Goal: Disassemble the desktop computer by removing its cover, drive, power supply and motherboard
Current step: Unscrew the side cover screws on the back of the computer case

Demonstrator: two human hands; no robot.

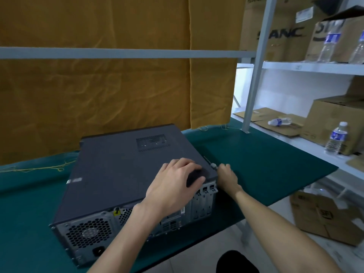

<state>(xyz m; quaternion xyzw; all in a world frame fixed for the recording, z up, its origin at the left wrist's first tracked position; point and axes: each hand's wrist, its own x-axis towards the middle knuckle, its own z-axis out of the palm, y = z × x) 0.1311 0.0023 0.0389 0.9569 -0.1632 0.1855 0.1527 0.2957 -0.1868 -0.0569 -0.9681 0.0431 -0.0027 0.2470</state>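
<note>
Desktop computer [126, 174] lies flat on the counter [266, 170], curtain [108, 79] behind it, shelf [307, 142] with boxes [332, 123] and bottles [335, 138] right of it, left hand [175, 180] on its cover.

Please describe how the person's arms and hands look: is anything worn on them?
Both forearms are bare to the frame's edge, with no sleeves in view. The left hand and the right hand wear no gloves; no watch, ring or bracelet shows.

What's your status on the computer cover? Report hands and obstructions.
Left hand pressing flat on the cover, cover still on. Right hand gripping a thumbscrew at the rear corner. Nothing blocking.
</note>
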